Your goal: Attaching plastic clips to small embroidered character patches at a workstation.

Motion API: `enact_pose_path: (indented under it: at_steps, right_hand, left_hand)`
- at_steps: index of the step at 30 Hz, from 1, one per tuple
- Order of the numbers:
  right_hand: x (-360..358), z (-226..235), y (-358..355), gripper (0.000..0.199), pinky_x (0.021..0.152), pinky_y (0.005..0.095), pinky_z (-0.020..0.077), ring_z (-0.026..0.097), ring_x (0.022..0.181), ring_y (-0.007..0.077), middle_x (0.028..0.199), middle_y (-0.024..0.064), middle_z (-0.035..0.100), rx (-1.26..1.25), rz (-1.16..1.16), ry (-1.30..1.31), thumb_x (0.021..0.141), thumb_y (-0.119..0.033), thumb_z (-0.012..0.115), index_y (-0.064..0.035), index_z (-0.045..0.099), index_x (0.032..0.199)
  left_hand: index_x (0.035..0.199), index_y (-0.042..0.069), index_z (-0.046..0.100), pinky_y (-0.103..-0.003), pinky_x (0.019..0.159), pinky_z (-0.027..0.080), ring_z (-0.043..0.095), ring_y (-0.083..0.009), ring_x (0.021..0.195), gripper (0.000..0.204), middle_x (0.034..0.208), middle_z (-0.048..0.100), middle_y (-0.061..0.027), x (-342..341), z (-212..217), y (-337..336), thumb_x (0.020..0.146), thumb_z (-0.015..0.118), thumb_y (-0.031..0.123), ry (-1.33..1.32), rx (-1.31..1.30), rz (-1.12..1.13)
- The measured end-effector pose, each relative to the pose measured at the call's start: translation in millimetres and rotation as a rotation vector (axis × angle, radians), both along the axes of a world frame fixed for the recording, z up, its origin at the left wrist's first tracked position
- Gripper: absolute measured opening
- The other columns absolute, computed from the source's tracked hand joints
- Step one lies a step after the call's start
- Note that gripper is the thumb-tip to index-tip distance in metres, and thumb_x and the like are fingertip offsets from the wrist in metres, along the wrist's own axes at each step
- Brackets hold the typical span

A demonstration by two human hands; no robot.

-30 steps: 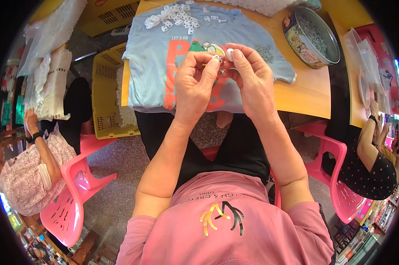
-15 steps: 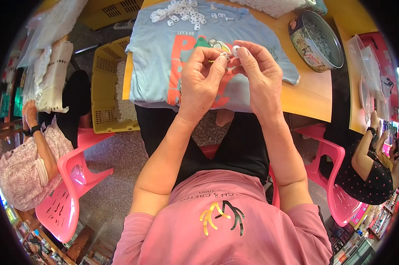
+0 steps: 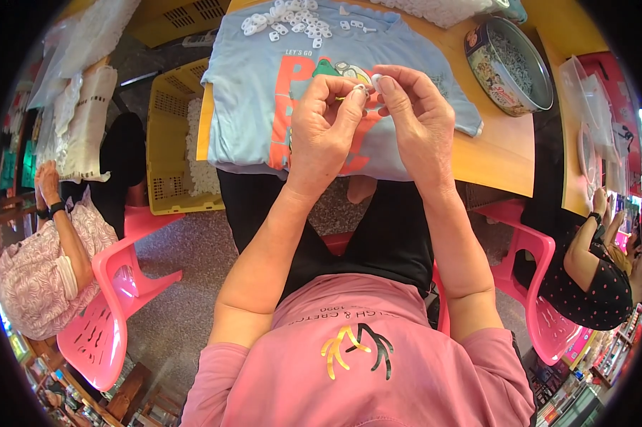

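Both my hands are raised over a light blue T-shirt (image 3: 242, 107) spread on the table. Between thumb and forefinger, my left hand (image 3: 326, 124) pinches a small white plastic piece (image 3: 361, 89). My right hand (image 3: 420, 117) pinches another piece, a rounded white plastic part (image 3: 377, 81), close beside the first. Fingers partly cover both pieces, so I cannot tell whether they touch. Farther off on the shirt lies a pile of small white plastic parts (image 3: 292, 18) with holes in them, and a few loose ones sit to its right.
A round tin (image 3: 506, 103) of small metal pieces stands at the right of the wooden table (image 3: 502, 156). Yellow crates (image 3: 168, 142) stand to the left, one holding white parts. Pink chairs (image 3: 97, 334) with seated people flank me. A clear bag (image 3: 442, 8) lies at the back.
My right hand has turned slightly, and the piece in it has shifted a little to the left. My left hand stays in nearly the same place.
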State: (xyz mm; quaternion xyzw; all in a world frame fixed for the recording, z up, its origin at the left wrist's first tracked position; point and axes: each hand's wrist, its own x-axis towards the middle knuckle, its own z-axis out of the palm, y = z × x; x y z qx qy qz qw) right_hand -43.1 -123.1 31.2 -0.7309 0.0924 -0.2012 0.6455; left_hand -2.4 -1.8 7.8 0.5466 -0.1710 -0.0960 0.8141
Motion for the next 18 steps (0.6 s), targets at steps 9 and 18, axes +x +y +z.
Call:
enact_pose_path:
  at_steps: [9,18]
  right_hand:
    - [2.6,-4.3,0.7,0.018,0.071,0.0216,0.0495,0.061,0.083,0.0083,0.096,0.0037,0.067,-0.134,-0.008,-0.034,0.095,-0.008,0.062,0.0011,0.066,0.110]
    - [5.8,-6.6,4.1,0.017,0.071,0.0222,0.0509,0.064,0.084,0.0087,0.098,0.0027,0.067,-0.191,-0.026,-0.040,0.094,-0.007,0.063,-0.0016,0.067,0.110]
  left_hand:
    - [0.098,0.000,0.055,-0.024,0.073,0.054,0.064,-0.0100,0.085,0.006,0.091,0.063,-0.0049,1.5,-5.2,0.5,0.096,0.058,0.005,-0.051,0.061,0.016]
    - [0.105,0.003,0.056,-0.023,0.076,0.053,0.063,-0.0083,0.085,0.013,0.095,0.065,-0.0027,1.4,-7.7,0.0,0.098,0.059,0.015,0.006,0.069,0.044]
